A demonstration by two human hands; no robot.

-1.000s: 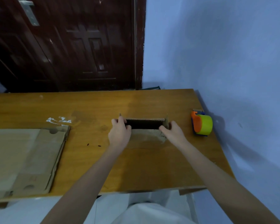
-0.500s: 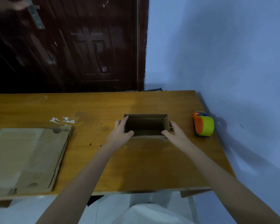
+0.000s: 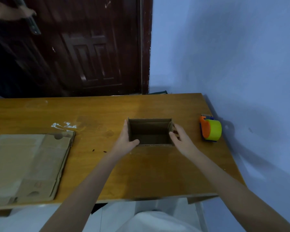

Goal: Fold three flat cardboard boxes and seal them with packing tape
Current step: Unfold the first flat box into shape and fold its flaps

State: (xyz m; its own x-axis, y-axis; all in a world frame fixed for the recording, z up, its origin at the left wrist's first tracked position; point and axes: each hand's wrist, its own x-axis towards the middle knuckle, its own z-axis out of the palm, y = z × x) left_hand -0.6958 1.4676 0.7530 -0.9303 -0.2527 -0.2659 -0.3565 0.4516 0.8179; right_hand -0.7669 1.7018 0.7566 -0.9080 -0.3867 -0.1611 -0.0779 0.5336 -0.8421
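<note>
While both hands, left (image 3: 126,141) and right (image 3: 180,137), grip it: one opened box (image 3: 150,132), perhaps two flat boxes (image 3: 29,164), one tape dispenser (image 3: 210,130).

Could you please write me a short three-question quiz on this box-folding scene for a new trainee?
1. True or false: the small cardboard box between the hands is already closed on top.
2. Where does the tape dispenser sit? A. on the stack of flat cardboard; B. on the table to the right of the box; C. in the right hand.
3. Fill in: the left hand holds the box's left wall with its ____ hooked over the edge into the box.

Key
1. False: the top is open and the inside shows.
2. B.
3. Thumb.
</note>
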